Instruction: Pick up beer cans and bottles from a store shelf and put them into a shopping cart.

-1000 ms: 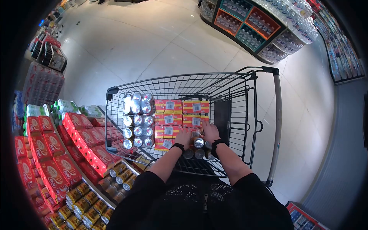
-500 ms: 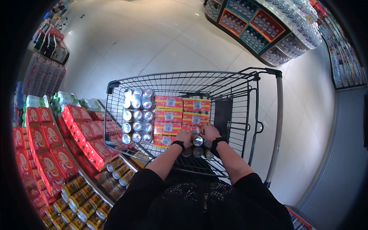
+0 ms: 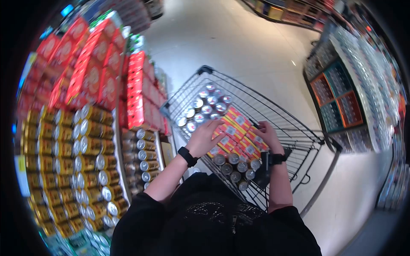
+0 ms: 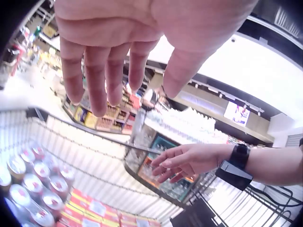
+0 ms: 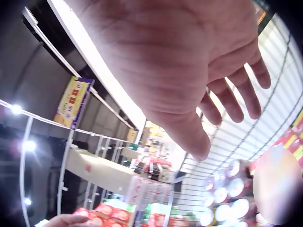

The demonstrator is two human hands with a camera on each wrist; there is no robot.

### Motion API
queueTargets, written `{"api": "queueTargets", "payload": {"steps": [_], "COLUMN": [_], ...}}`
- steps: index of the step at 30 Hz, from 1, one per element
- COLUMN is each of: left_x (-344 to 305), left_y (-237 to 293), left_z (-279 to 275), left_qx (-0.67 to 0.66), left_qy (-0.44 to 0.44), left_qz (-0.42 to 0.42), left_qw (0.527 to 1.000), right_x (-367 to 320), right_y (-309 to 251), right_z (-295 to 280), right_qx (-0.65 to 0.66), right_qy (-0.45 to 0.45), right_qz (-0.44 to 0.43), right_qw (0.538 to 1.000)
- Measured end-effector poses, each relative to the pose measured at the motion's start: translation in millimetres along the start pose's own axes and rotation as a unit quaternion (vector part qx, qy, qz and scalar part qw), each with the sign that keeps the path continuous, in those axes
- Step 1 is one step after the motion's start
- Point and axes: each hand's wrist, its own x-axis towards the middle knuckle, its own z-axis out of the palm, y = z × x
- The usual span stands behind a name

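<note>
A wire shopping cart holds packs of silver-topped cans at its far end. Red and yellow packs with barcode labels fill its middle, and more cans stand at the near side. My left hand is spread over the border between the far cans and the red packs. Its fingers hang relaxed, with nothing in them, in the left wrist view. Above the other side of the packs is my right hand, its fingers loosely bent and holding nothing.
Left of the cart stand stacked gold cans and red boxes on a display. A rounded stand of bottled water is on the right. Pale tiled floor stretches ahead, and the cart handle is at right.
Both hands have left the near cans and moved apart, the left toward the far cans. The head view has swung, so the cart now slants and the gold can display shows larger.
</note>
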Motion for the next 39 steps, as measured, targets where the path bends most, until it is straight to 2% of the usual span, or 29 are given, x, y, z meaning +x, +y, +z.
{"api": "queueTargets", "payload": {"steps": [2, 4, 7, 10, 11, 14, 16, 19, 20, 21, 24, 27, 30, 32, 39], "left_x": [-40.8, -87.3, -165.1, -241.8, -264.9, -329.1, -370.1, -419.4, -431.7, -438.9, -447.1, -436.6, -428.5, -428.5, -432.5], "left_y": [7.3, 15.7, 17.4, 23.8, 28.1, 50.9, 57.0, 55.5, 48.9, 46.8, 33.7, 30.0, 19.2, 8.9, -10.3], "left_z": [-45.1, -83.4, -122.0, -148.2, -156.1, -180.8, -191.2, -197.0, -197.1, -196.9, -193.2, -191.4, -190.2, -188.4, -182.7], "left_qx": [0.061, 0.115, 0.184, 0.232, 0.238, 0.295, 0.339, 0.377, 0.377, 0.371, 0.354, 0.331, 0.304, 0.298, 0.269], "left_qy": [0.103, 0.160, 0.227, 0.296, 0.324, 0.406, 0.466, 0.522, 0.536, 0.538, 0.539, 0.527, 0.503, 0.501, 0.547], "left_qz": [0.022, -0.021, -0.102, -0.177, -0.199, -0.253, -0.290, -0.369, -0.377, -0.387, -0.402, -0.420, -0.476, -0.490, -0.454], "left_qw": [0.993, 0.980, 0.951, 0.910, 0.894, 0.827, 0.764, 0.671, 0.654, 0.651, 0.650, 0.660, 0.654, 0.648, 0.650], "right_x": [7.1, 15.1, 3.4, -12.2, -20.2, -67.7, -98.3, -145.5, -157.6, -170.2, -206.5, -224.7, -228.7, -228.4, -228.6], "right_y": [-46.5, -84.1, -169.2, -241.2, -262.0, -337.1, -380.1, -431.3, -441.2, -450.6, -473.2, -490.4, -488.7, -483.2, -479.7], "right_z": [4.3, 18.4, 56.8, 114.3, 134.8, 197.0, 237.0, 297.0, 317.6, 335.5, 383.4, 419.1, 446.8, 461.4, 465.7], "right_qx": [0.032, 0.055, 0.053, 0.022, 0.009, 0.026, 0.007, 0.008, -0.002, 0.001, -0.084, -0.111, -0.156, -0.169, -0.140], "right_qy": [-0.012, -0.047, -0.129, -0.225, -0.255, -0.330, -0.367, -0.425, -0.439, -0.426, -0.376, -0.386, -0.361, -0.359, -0.371], "right_qz": [-0.076, -0.124, -0.204, -0.293, -0.286, -0.379, -0.461, -0.540, -0.560, -0.623, -0.719, -0.747, -0.782, -0.779, -0.760], "right_qw": [0.997, 0.990, 0.969, 0.929, 0.923, 0.865, 0.808, 0.727, 0.702, 0.656, 0.578, 0.529, 0.484, 0.486, 0.515]}}
